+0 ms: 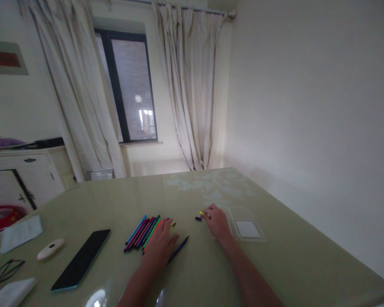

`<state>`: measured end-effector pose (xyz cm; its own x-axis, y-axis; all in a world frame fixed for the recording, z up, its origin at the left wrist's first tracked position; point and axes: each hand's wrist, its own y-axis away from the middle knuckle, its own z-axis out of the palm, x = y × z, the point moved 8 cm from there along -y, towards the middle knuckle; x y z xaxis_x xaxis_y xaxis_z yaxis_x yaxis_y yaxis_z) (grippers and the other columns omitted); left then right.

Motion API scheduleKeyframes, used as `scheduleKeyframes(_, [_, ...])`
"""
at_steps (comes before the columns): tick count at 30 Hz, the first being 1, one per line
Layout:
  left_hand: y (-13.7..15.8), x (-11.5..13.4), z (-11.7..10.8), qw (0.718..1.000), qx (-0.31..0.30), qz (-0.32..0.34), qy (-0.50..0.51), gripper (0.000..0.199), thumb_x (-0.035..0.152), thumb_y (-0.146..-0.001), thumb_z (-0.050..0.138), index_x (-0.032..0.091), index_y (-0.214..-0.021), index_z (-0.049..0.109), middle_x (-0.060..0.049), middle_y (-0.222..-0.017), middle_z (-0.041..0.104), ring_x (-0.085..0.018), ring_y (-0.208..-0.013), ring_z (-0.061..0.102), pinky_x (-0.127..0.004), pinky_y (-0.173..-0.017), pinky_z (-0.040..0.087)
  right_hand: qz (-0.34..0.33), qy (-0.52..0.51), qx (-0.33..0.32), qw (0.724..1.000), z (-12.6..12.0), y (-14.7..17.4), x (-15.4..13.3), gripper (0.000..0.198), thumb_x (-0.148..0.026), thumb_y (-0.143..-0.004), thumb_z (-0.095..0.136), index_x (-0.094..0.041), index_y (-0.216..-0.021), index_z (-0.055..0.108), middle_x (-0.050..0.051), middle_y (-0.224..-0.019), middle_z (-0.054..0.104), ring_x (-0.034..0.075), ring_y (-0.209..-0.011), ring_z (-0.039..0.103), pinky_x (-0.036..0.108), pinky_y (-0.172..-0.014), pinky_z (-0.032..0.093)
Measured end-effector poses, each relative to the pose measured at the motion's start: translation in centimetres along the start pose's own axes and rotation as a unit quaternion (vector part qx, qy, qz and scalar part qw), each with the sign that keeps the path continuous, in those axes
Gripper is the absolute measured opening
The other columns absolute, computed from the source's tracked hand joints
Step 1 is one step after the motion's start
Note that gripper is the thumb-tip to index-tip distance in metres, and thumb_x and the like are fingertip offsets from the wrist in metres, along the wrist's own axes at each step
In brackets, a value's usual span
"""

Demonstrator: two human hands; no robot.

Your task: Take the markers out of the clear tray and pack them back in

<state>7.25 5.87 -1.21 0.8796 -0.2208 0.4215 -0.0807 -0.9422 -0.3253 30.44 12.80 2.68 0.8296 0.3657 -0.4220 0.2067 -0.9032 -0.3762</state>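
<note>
Beside right hand (pinching yellow piece), clear case, white panel showing.

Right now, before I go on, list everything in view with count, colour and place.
Pens: several, mixed colours, table centre
Lone pen: one, dark, right of pens
Cap: one, dark, beyond lone pen
Yellow bit: one, yellow, beside cap
Case: one, clear and white, right of cap
Phone: one, black, left of pens
Oval: one, off-white, left of phone
Glasses: one, dark, left edge
Sheet: one, white, beyond oval
Box: one, white, near left
Table: one, greenish, foreground
Basin: one, red, far left
Cabinet: one, white, back left
Window: one, dark-framed, back
Curtains: two, cream, flanking window
Left hand: one, bare, over pens
Right hand: one, bare, grip on yellow bit
</note>
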Motion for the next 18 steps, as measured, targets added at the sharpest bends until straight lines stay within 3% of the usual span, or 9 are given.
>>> scheduleKeyframes(2, [0.3,1.2,0.5,0.999,-0.018,0.029,0.008,0.043,0.034,-0.096,0.054,0.025,-0.137,0.049,-0.012,-0.142,0.059,-0.029,-0.138,0.050,-0.048,-0.113,0.039,-0.010,0.016,-0.042,0.999,1.1,0.2,-1.3,0.017,-0.027,-0.096,0.061,-0.022,-0.099,0.077,0.006,-0.101,0.073,0.021,-0.096,0.066,0.030,-0.087,0.043])
scheduleKeyframes(5, [0.7,2.5,0.4,0.997,-0.062,0.035,0.037,0.031,0.041,-0.095,0.056,0.023,-0.121,0.058,-0.011,-0.121,0.067,-0.027,-0.118,0.061,-0.042,-0.103,0.046,-0.006,0.040,-0.081,0.996,2.0,0.5,-2.4,0.012,-0.026,-0.093,0.065,-0.021,-0.095,0.076,0.006,-0.101,0.074,0.022,-0.100,0.065,0.031,-0.089,0.041])
scheduleKeyframes(9, [1.1,3.7,-0.6,0.991,-0.109,0.029,0.073,0.030,0.048,-0.089,0.065,0.021,-0.102,0.060,-0.006,-0.107,0.066,-0.024,-0.101,0.061,-0.034,-0.089,0.047,-0.007,0.048,-0.058,0.997,1.8,0.7,-2.6,0.012,-0.024,-0.090,0.064,-0.021,-0.095,0.075,0.007,-0.107,0.071,0.023,-0.106,0.062,0.032,-0.090,0.041])
scheduleKeyframes(13, [1.4,4.5,-0.4,0.982,-0.161,0.039,0.095,0.026,0.037,-0.080,0.074,0.021,-0.095,0.061,-0.002,-0.100,0.065,-0.020,-0.092,0.061,-0.029,-0.079,0.045,-0.006,0.047,-0.036,0.998,2.0,0.6,-2.4,0.012,-0.023,-0.091,0.062,-0.020,-0.092,0.074,0.008,-0.116,0.071,0.024,-0.112,0.059,0.032,-0.093,0.040])
scheduleKeyframes(18, [1.0,4.9,-0.2,0.985,-0.142,0.047,0.084,0.010,0.030,-0.088,0.065,0.021,-0.092,0.065,-0.002,-0.100,0.066,-0.020,-0.094,0.061,-0.028,-0.080,0.043,0.001,0.052,-0.072,0.996,3.0,0.6,-2.4,0.016,-0.024,-0.093,0.059,-0.020,-0.100,0.073,0.008,-0.109,0.075,0.024,-0.109,0.062,0.033,-0.093,0.039])
